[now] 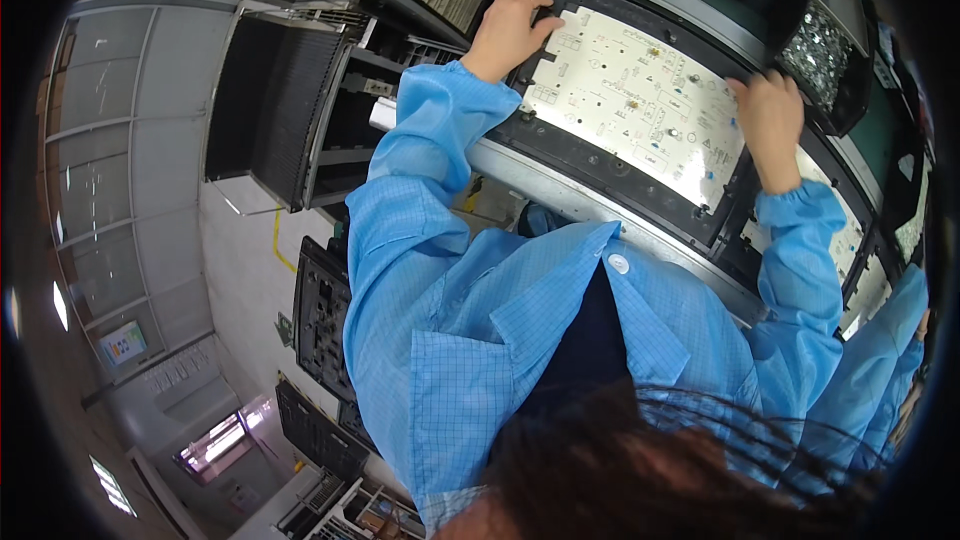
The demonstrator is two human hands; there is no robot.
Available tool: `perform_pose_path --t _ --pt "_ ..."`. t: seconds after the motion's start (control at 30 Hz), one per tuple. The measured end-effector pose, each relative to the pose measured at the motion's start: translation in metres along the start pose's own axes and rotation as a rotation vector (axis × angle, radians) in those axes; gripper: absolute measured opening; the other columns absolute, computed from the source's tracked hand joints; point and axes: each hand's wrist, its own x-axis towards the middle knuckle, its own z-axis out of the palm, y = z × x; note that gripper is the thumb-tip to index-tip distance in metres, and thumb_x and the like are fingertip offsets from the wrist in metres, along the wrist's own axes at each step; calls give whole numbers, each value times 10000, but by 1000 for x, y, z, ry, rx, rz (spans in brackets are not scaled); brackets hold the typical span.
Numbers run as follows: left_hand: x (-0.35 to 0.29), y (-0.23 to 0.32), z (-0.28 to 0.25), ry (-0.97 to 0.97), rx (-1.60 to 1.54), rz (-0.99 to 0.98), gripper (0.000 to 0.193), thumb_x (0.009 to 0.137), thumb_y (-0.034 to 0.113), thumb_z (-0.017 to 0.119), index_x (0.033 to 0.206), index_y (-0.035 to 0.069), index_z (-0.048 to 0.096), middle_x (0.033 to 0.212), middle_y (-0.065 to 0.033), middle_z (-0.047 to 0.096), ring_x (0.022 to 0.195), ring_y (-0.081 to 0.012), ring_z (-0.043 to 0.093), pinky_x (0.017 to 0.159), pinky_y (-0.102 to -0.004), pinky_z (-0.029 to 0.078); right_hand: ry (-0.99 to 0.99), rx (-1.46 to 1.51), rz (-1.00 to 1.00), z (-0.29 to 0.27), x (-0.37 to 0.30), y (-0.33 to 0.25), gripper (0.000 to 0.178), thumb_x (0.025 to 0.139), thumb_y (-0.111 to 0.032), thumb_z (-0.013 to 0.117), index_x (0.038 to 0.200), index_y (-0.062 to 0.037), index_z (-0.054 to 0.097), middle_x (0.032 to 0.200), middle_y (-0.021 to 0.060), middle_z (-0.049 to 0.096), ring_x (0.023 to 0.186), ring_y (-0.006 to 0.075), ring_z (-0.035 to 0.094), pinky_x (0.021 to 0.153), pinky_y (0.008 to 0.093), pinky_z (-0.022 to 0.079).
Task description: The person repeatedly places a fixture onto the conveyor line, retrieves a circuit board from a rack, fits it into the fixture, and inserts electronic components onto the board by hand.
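A white printed circuit board (610, 90) with small components and printed markings lies in a black frame-like carrier (600, 155) in front of me. My left hand (507, 32) is at the board's far left corner, thumb and forefinger bent around its edge. At the far right corner, my right hand (772, 120) has its thumb at the board's edge, the other fingers curled and partly hidden. Both hands seem to hold the board by its short ends.
A metal rail (560, 190) runs along the carrier's near side. Black slotted racks (285, 100) stand at the left. Beyond my right hand is a black bin (815, 55) of small shiny parts. More white boards (850, 230) lie at the right, beside another person's blue sleeve (885, 350).
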Motion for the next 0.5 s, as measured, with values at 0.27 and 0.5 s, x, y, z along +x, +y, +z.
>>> perform_pose_path --t 0.27,0.5 --pt "9 -8 18 17 -112 191 134 802 55 703 935 39 714 998 -114 642 944 -312 608 784 -366 523 118 738 -236 39 55 -46 212 842 -134 686 966 37 663 1001 185 648 915 370 616 823 402 497" --pt "2 -7 15 56 -214 103 202 828 39 674 1014 98 725 1002 -94 646 922 -266 617 780 -351 518 -16 846 -396 51 65 -37 115 860 -25 634 963 25 645 983 158 650 898 333 625 824 361 498"
